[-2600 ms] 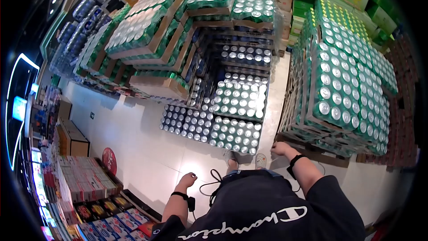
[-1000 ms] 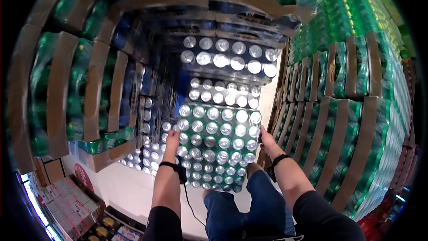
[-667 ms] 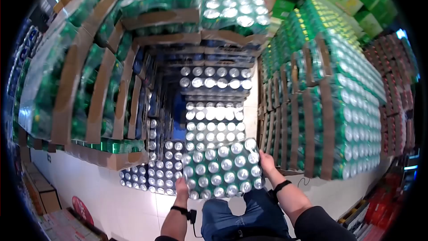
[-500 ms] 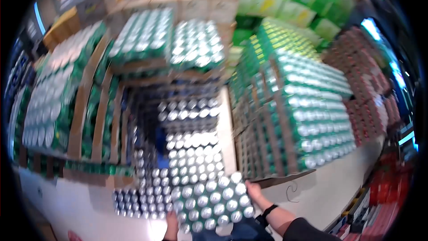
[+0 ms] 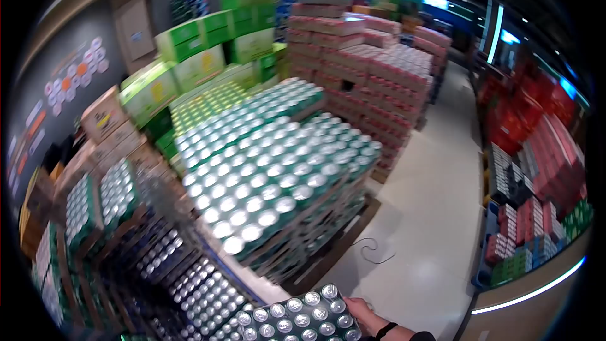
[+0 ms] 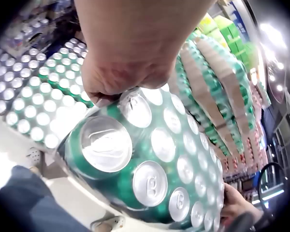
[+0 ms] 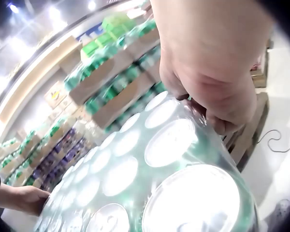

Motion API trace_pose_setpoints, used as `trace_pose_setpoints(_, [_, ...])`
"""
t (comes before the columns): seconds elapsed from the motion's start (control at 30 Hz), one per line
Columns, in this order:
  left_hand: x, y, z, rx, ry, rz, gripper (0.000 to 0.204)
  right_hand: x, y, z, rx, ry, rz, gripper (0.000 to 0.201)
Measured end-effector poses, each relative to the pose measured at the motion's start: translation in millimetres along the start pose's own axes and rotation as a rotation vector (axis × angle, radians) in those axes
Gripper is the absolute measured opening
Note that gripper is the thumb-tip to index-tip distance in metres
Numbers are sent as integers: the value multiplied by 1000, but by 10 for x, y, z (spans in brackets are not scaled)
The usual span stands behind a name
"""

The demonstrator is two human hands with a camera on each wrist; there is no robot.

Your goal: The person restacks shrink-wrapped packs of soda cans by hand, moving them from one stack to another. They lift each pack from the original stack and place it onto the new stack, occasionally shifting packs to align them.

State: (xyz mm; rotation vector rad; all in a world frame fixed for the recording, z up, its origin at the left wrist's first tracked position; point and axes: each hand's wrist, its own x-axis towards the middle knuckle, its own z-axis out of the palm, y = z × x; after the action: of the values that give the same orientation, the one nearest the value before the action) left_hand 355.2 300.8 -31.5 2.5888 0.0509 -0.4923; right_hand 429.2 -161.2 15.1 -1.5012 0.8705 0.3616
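Observation:
A shrink-wrapped case of green cans (image 6: 159, 145) hangs between my two hands, its silver tops facing up. My left hand (image 6: 128, 72) grips the wrap at one end, fingers curled in under the edge. At the opposite end my right hand (image 7: 215, 92) grips the plastic beside the outer row of cans. In the head view the case (image 5: 297, 322) is cut off by the bottom edge. My right hand (image 5: 363, 312) shows there at its right side; the left hand is outside that view.
A tall stack of green can cases (image 5: 271, 183) stands ahead on a pallet (image 5: 341, 246). More cases (image 5: 208, 290) lie low at left. Pink-red stacks (image 5: 353, 76) rise behind. A pale floor aisle (image 5: 435, 170) runs along the right, with a thin cord (image 5: 372, 252) on it.
My hands took hold of the case on the low pile and lifted it toward my body. The view then swung right, toward the aisle, with the case still held.

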Motion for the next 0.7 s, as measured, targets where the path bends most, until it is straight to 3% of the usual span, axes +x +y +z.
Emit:
trace_pose_setpoints(0.1, [615, 1104, 318, -214, -181, 53, 37, 161, 233, -1337, 133, 171, -23, 40])
trace_pose_setpoints(0.13, [684, 1772, 225, 64, -220, 241, 36, 115, 224, -1798, 174, 240, -24, 40])
trace_pose_setpoints(0.17, [959, 2189, 464, -690, -280, -106, 39, -31, 175, -2215, 212, 308, -18, 40])
trace_pose_setpoints(0.2, [1144, 2532, 645, -621, -299, -112, 26, -179, 135, -2632, 258, 385, -26, 39])
trace_pose_setpoints(0.23, [1070, 3476, 398, -558, -316, -121, 23, -356, 99, -3017, 297, 462, -33, 39])
trace_pose_setpoints(0.3, [1589, 3891, 1120, -575, -347, 123, 22, -732, 24, -3653, 462, 617, -115, 35])
trace_pose_setpoints(0.33, [1503, 4555, 945, -420, -371, 126, 29, -892, 49, -3941, 493, 680, -80, 34])
trace_pose_setpoints(0.37, [1571, 4953, 1050, -444, -421, 189, 29, -1055, 81, -4209, 519, 742, -42, 33])
trace_pose_setpoints(0.47, [1585, 6123, 1078, -258, -436, 475, 30, -1507, 202, -4751, 560, 908, -6, 31])
trace_pose_setpoints(0.5, [1565, 6450, 1103, -230, -450, 472, 32, -1638, 175, -4840, 559, 988, -38, 32])
trace_pose_setpoints(0.53, [1517, 6824, 971, -179, -527, 534, 36, -1764, 144, -4913, 553, 1067, -68, 33])
trace_pose_setpoints(0.57, [1633, 7015, 1118, -137, -548, 618, 36, -1836, 140, -4970, 548, 1146, -97, 34])
trace_pose_setpoints(0.6, [1611, 7271, 1050, -110, -588, 647, 36, -1916, 36, -4985, 773, 1075, -251, 33])
trace_pose_setpoints(0.63, [1614, 7530, 985, -84, -623, 677, 36, -2052, -86, -4997, 639, 1141, -140, 31])
trace_pose_setpoints(0.67, [1679, 7692, 1037, -73, -644, 714, 36, -2052, 0, -5042, 633, 1079, -189, 23])
trace_pose_setpoints(0.7, [1767, 7826, 1099, -61, -666, 746, 36, -2083, -31, -5051, 628, 1015, -237, 37])
